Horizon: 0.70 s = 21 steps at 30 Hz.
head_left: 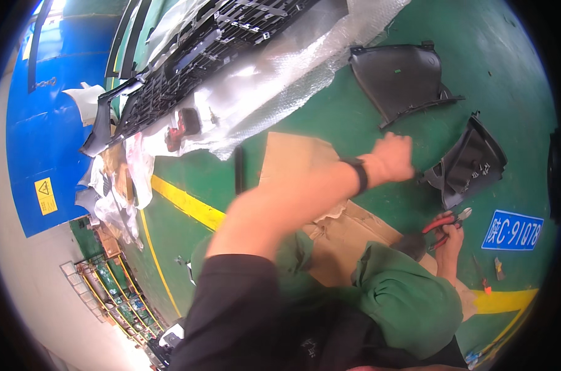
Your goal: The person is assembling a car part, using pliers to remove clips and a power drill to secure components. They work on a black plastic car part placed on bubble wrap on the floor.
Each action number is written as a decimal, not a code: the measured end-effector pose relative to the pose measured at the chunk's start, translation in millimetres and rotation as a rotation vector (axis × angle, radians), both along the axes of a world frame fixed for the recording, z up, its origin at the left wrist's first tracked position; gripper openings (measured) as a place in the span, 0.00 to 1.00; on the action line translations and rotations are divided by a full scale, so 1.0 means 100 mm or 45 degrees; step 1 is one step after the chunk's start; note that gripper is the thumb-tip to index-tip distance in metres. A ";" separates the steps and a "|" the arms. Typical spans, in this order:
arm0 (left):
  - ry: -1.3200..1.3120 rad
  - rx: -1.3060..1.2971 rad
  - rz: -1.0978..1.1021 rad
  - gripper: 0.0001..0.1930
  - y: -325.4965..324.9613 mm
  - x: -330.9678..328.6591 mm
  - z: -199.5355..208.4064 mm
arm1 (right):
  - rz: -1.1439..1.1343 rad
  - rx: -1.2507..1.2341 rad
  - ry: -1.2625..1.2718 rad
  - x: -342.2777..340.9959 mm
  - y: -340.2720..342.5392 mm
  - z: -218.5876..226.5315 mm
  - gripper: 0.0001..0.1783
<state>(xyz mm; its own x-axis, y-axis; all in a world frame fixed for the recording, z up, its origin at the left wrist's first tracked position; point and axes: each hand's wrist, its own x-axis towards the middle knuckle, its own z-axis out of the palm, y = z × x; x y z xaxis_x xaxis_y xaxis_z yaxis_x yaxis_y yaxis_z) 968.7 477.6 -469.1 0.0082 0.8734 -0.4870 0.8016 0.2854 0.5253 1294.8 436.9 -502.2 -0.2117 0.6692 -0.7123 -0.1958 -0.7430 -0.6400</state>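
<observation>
My left arm, with a dark band at the wrist, reaches across toward the right. Its hand [393, 158] is closed in a fist; whatever is inside the fingers is hidden. Just right of that fist, a ribbed black plastic part [478, 162] rests on the green floor, with small pale bits on it. A larger curved black plastic panel [399, 79] lies farther off. Beside my right knee, my right hand [451, 242] grips red-handled cutting pliers [440, 223], their metal jaws pointing right. Brown cardboard [339, 247] is spread under my green-trousered legs.
A long black grille-like part [197, 68] lies on bubble wrap [293, 93] at upper left, near a red-and-black power tool [180, 130]. A blue plate [513, 230] and an orange-handled tool [487, 289] lie at right. Blue board [64, 142] and shelving [120, 297] stand left.
</observation>
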 end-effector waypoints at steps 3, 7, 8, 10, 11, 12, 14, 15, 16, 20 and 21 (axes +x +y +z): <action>0.312 -0.095 -0.350 0.27 -0.55 -0.78 0.05 | 0.159 -0.046 0.038 -0.20 0.02 0.09 0.26; 0.466 -0.143 -0.482 0.23 -1.23 -1.56 -0.12 | 0.344 -0.047 0.100 -0.64 0.06 0.39 0.35; 0.479 -0.114 -0.504 0.22 -1.36 -1.67 -0.14 | 0.376 -0.040 0.093 -0.76 0.06 0.50 0.37; 0.585 0.028 -0.591 0.14 -1.57 -1.88 -0.14 | 0.429 -0.057 0.138 -0.91 0.10 0.61 0.40; 0.535 0.044 -0.601 0.12 -1.55 -1.95 -0.04 | 0.458 -0.070 0.148 -0.94 0.12 0.66 0.42; 0.489 0.057 -0.613 0.11 -1.52 -2.05 0.08 | 0.474 -0.073 0.172 -0.97 0.14 0.69 0.43; 0.405 0.138 -0.574 0.07 -1.62 -2.31 0.25 | 0.506 -0.069 0.227 -1.03 0.21 0.75 0.45; 0.408 0.105 -0.515 0.06 -1.65 -2.43 0.37 | 0.495 -0.046 0.220 -1.06 0.24 0.80 0.46; 0.397 0.081 -0.461 0.06 -1.69 -2.57 0.52 | 0.478 -0.018 0.198 -1.09 0.28 0.89 0.47; 0.546 0.300 0.356 0.10 -2.45 -3.12 1.14 | 0.469 0.108 0.110 -1.23 0.49 1.17 0.51; 0.021 0.148 0.844 0.16 -2.72 -3.29 1.25 | 0.476 0.147 0.095 -1.31 0.56 1.24 0.52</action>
<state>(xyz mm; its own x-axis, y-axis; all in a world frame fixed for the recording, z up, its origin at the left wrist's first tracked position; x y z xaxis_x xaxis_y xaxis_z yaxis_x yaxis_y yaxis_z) 639.6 205.7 -343.9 -0.5546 0.7377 -0.3851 0.4843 0.6624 0.5716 1163.5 493.0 -377.9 -0.5044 0.6110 -0.6101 0.0253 -0.6958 -0.7178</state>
